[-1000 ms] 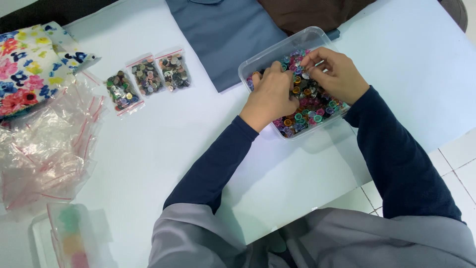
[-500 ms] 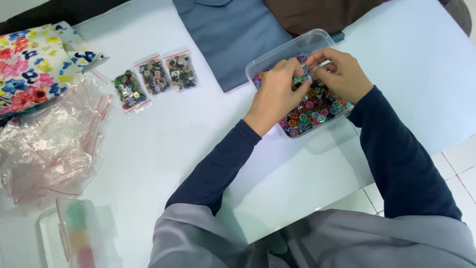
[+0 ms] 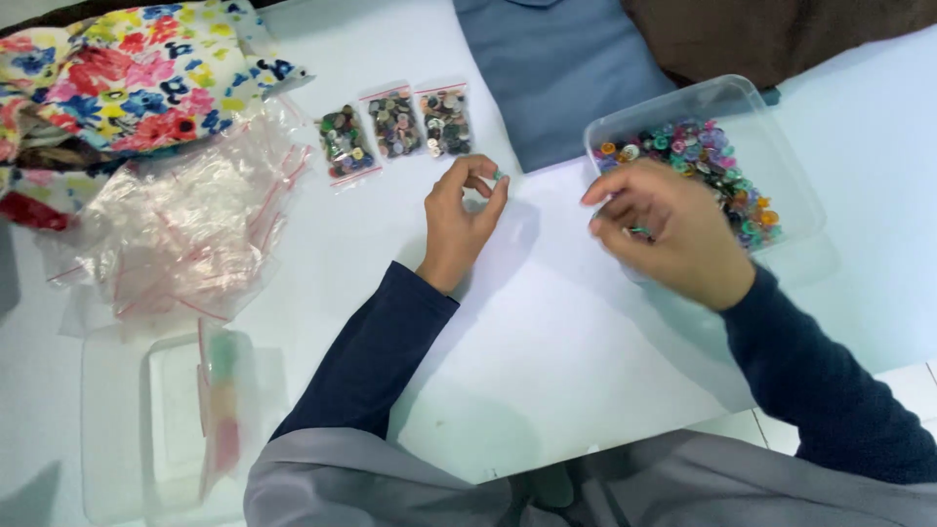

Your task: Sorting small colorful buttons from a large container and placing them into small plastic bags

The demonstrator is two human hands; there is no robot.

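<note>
White bench [image 3: 547, 371], seen from above. Clear tub [image 3: 771, 166] of mixed buttons at right; right hand [image 3: 664, 229] over its near edge, grip half-curled, contents unclear. Left hand [image 3: 464, 210] pinches a small green button [image 3: 497, 176] beside three filled bags [image 3: 395, 127].

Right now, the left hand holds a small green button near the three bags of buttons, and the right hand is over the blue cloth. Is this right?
Not quite. In the head view the right hand is at the clear box of buttons, not over the blue cloth. The left hand does pinch a green button near the three bags.
</note>
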